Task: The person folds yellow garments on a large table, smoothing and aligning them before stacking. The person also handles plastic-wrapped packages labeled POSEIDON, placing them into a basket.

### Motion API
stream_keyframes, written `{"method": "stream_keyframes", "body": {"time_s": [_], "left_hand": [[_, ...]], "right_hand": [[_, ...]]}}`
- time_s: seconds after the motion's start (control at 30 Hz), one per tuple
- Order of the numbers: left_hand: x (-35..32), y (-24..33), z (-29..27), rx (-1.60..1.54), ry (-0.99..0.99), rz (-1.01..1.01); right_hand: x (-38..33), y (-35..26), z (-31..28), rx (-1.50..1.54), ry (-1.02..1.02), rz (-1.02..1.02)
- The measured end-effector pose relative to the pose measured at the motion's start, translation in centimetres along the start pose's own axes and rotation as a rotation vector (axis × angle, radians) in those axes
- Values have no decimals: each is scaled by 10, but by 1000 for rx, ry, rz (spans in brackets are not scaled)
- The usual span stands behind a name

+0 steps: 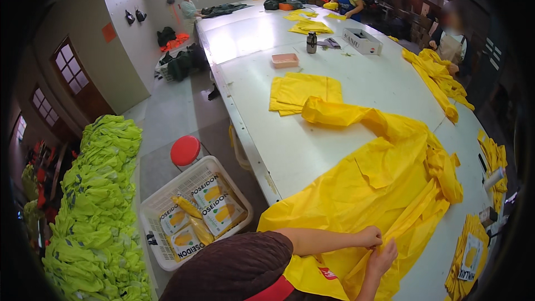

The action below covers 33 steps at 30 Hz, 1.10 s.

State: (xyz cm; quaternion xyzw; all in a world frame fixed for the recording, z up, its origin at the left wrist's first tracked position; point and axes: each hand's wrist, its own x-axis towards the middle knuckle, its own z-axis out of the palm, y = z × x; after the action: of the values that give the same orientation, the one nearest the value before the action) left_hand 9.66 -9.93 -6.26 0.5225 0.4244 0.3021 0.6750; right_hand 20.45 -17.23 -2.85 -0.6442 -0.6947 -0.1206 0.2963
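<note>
Between both hands, the yellow raincoat (379, 189) is pinched: left hand (369, 237) and right hand (383, 257) each grip one fold taut, spreading it beyond them across the counter (312, 150).

The setting is a garment workshop. A long white cutting table (312, 134) fills the centre, carrying yellow raincoat fabric (384, 178) and folded yellow pieces (301, 92). At 8 o'clock lies a stack of fluorescent vests (97, 200); beside it, a white basket (161, 203) holds packaged goods. Workers stand at 12 and 2 o'clock.
</note>
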Motion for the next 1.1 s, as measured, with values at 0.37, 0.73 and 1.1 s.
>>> {"method": "stream_keyframes", "body": {"time_s": [0.37, 0.73, 1.1], "left_hand": [[11, 28, 6, -159, -156, -268], [37, 18, 37, -176, -123, -335], [59, -25, 56, 485, -35, 6]], "right_hand": [[8, 33, 1, 444, -243, 106], [-12, 29, 5, 530, -90, 507], [-12, 28, -18, -125, -132, 14]]}}
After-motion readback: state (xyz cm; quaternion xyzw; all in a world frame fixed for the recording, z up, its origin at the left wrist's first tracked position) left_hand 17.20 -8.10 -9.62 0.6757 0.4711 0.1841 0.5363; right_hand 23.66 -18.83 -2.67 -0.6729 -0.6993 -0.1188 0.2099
